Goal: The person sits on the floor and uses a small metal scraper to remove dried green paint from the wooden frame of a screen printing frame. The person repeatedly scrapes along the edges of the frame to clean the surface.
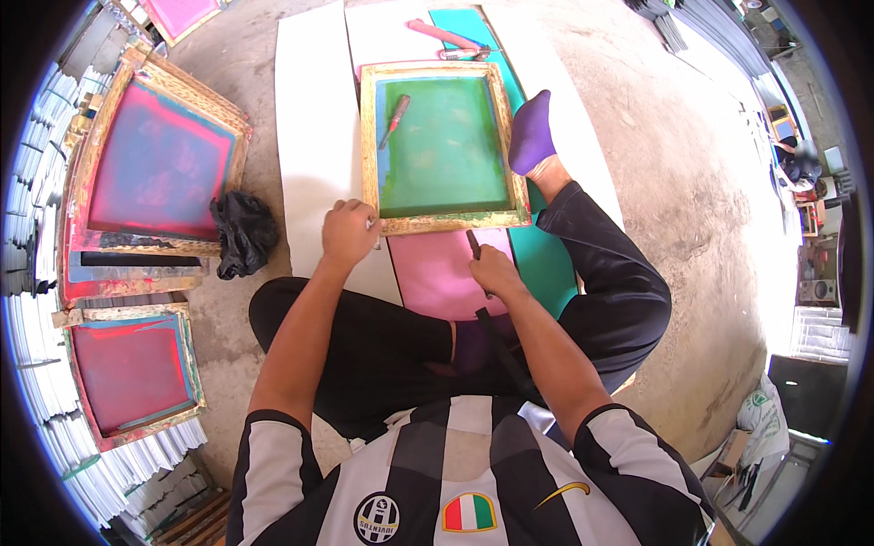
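A wooden-framed printing screen (373, 136) with green mesh lies flat in front of me. On its mesh rests a screwdriver (394, 121) with a reddish handle. My left hand (349, 234) is closed at the frame's near left corner; a small pale, shiny bit shows at its fingers, too little to name. Below the near rail, my right hand (498, 272) grips a dark stick-like tool (472, 244), whose ends stick out on both sides of the fist. Under the frame are pink (428, 273) and teal (546, 264) sheets. My purple-socked foot (533, 132) is beside its right rail.
Beyond the frame lie a pink roll (446, 35) and a small metal-and-red tool (464, 55). At left lean a large printing screen (155, 159) and a smaller red one (127, 373), near a black plastic bag (244, 234). White sacks (763, 419) stand at right.
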Action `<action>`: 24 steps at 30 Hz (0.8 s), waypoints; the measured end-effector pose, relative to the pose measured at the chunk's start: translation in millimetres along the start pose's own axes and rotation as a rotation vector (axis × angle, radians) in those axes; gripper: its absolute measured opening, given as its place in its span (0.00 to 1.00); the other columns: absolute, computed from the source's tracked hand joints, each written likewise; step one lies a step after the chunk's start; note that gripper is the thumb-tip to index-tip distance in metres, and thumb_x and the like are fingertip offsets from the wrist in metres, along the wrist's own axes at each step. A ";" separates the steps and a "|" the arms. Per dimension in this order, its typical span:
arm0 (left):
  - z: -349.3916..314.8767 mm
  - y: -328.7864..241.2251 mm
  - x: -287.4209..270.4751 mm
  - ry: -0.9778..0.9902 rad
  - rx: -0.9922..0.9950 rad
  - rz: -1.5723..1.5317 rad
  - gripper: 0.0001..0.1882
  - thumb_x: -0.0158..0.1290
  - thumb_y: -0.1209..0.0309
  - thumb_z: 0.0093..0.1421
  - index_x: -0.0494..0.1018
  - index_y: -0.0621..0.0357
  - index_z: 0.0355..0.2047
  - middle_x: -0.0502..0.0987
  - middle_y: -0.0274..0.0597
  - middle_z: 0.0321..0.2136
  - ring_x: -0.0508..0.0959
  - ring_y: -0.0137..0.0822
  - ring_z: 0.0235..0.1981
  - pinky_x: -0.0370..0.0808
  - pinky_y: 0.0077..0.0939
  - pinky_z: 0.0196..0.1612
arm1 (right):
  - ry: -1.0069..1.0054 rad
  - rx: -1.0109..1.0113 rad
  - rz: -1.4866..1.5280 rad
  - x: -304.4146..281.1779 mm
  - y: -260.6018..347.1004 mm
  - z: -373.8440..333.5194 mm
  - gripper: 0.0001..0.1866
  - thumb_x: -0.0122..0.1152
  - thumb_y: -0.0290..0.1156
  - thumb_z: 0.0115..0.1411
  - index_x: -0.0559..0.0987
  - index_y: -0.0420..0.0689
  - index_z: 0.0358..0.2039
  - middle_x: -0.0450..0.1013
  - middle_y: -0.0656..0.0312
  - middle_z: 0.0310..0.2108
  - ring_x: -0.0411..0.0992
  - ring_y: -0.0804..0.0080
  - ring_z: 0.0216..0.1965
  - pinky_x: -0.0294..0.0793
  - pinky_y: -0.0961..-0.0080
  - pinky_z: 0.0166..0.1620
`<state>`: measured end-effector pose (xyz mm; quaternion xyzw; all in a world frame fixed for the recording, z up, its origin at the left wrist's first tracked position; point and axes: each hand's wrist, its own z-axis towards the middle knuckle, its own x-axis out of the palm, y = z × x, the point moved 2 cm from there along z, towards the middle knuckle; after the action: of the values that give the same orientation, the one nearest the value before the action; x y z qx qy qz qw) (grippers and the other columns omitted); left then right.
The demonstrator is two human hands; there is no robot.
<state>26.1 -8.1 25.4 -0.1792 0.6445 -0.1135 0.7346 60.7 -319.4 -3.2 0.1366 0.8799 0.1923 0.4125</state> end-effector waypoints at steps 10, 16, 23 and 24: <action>-14.2 -18.4 40.2 0.013 0.152 -0.019 0.15 0.67 0.63 0.55 0.81 0.54 0.42 0.82 0.41 0.46 0.74 0.48 0.55 0.69 0.47 0.61 | 0.004 0.061 -0.060 -20.3 14.2 1.5 0.20 0.52 0.31 0.60 0.80 0.26 0.44 0.80 0.30 0.43 0.82 0.40 0.47 0.81 0.48 0.52; -14.9 -19.4 39.1 0.048 0.132 -0.087 0.17 0.67 0.63 0.54 0.81 0.54 0.43 0.81 0.43 0.45 0.74 0.50 0.56 0.68 0.48 0.61 | -0.017 0.072 -0.147 -13.4 17.0 7.9 0.20 0.51 0.32 0.63 0.79 0.27 0.46 0.79 0.31 0.47 0.80 0.38 0.51 0.79 0.49 0.56; -13.1 -15.9 41.4 0.031 0.134 -0.096 0.16 0.67 0.63 0.55 0.81 0.54 0.42 0.81 0.42 0.43 0.74 0.49 0.54 0.69 0.48 0.59 | -0.038 0.085 -0.237 -7.2 25.4 8.5 0.20 0.49 0.32 0.66 0.77 0.29 0.50 0.78 0.32 0.50 0.78 0.38 0.54 0.78 0.49 0.58; -13.3 -17.0 40.7 0.032 0.133 -0.097 0.16 0.67 0.63 0.55 0.81 0.54 0.42 0.81 0.42 0.43 0.75 0.49 0.54 0.69 0.48 0.59 | -0.043 0.092 -0.254 -5.5 24.7 9.3 0.20 0.49 0.32 0.66 0.76 0.30 0.51 0.78 0.33 0.50 0.79 0.39 0.54 0.78 0.50 0.58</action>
<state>19.9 -41.4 -5.9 -0.1594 0.6377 -0.1943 0.7282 73.4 -297.6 6.2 0.0468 0.8889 0.0951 0.4456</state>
